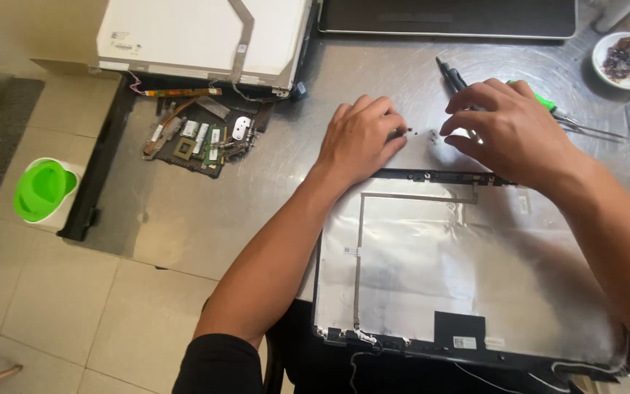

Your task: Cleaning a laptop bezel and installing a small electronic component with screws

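Nearest the viewer lies a laptop lid shell (468, 270), inner face up, lined with silvery foil inside a black frame, a thin cable running along its left and upper edges; it rests flat on the grey metal surface (205, 211) and overhangs the near edge. Just beyond the shell's far edge, the left hand (362, 138) lies palm down on the surface, fingers (391, 124) curled close together, the tips at a few small dark screws (410, 131) that sit loose on the metal; whether a screw is pinched cannot be told. The right hand (508, 128) hovers just beside it, over the shell's upper rim, thumb and forefinger drawn narrow toward the same screws, nothing seen held. Behind the right hand lie a black-handled tool (450, 73) and a green-handled tool (548, 103) with metal tweezers (592, 130) alongside. To the left, well apart, a heap of circuit boards and metal brackets (198, 135) lies below a bare display panel (198, 36), back side up. At the far edge sit a closed dark laptop (446, 18) and, right, a small white dish (628, 58) of dark bits. A green-and-white container (41, 191) stands on the tiled floor.
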